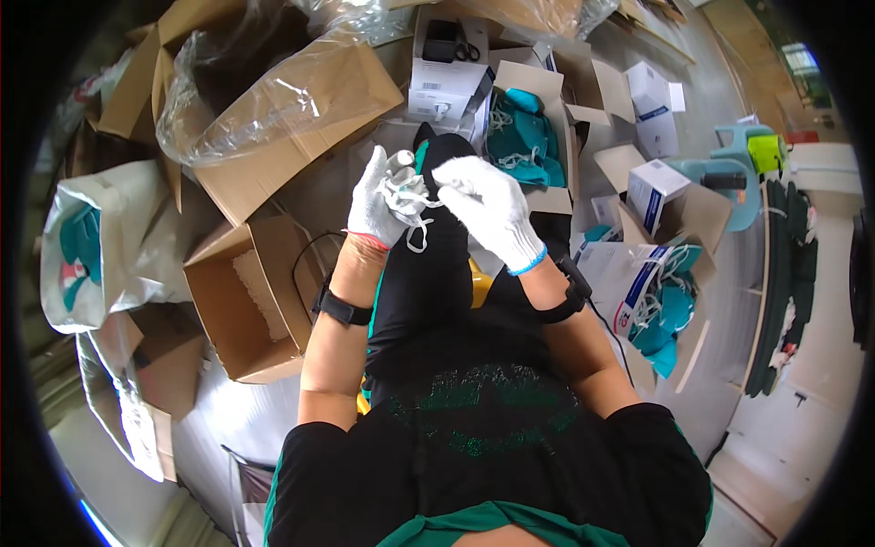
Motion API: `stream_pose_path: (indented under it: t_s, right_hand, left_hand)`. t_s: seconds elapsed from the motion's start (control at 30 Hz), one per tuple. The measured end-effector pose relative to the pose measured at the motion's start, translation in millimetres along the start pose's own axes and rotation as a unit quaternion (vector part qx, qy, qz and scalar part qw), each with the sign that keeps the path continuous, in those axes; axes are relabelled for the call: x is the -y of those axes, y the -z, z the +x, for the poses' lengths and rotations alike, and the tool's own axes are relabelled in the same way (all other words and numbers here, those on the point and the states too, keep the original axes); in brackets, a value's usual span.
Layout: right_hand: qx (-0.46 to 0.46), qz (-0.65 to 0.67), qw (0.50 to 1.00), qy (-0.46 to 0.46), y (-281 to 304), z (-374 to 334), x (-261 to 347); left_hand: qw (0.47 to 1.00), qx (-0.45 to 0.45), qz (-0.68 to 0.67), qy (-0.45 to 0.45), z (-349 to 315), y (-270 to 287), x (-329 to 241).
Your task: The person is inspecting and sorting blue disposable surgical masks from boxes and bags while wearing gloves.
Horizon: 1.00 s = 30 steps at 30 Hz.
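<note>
Both hands wear white knit gloves and meet above my black-clad lap. My left hand (375, 202) is closed around a loose bundle of white straps (407, 196), with one loop dangling below it. Close beside it, my right hand (489, 205) has its fingers bent and pinched on a strap that runs across from the bundle. Whether anything else is attached to the straps, I cannot tell. Just beyond my right hand, an open carton (558, 199) holds teal face masks (521, 137) with white straps. More teal masks (673, 305) fill another open box at the right.
A large cardboard box (301, 118) with clear plastic lies at the far left, and a smaller open box (219, 301) nearer. A white sack (118, 264) holds teal pieces. Scissors (467, 47) rest on a white box ahead. A light-blue stool (729, 196) stands right.
</note>
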State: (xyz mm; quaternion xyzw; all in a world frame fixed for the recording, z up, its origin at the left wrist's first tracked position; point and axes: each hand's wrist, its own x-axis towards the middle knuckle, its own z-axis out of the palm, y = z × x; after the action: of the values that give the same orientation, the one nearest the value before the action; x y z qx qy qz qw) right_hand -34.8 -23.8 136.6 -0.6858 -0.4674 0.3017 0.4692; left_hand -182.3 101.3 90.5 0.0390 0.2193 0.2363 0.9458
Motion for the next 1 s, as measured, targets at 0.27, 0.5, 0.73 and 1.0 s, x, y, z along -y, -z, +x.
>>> stream_pose_path:
  t_s: [0.27, 0.5, 0.73, 1.0]
  right_hand:
    - [0.071, -0.05, 0.996, 0.012, 27, -22, -9]
    - [0.158, 0.296, 0.935, -0.116, 57, -45, -32]
    - [0.118, 0.301, 0.94, -0.108, 72, -50, -44]
    - [0.029, 0.166, 0.984, -0.056, 33, -46, -45]
  left_hand:
    - [0.987, 0.059, 0.141, 0.05, 3, -29, 18]
    - [0.872, -0.071, 0.475, -0.091, -6, -53, 32]
    - [0.679, 0.091, 0.723, 0.082, -13, -55, 39]
    - [0.957, -0.06, 0.284, -0.007, 11, -36, 79]
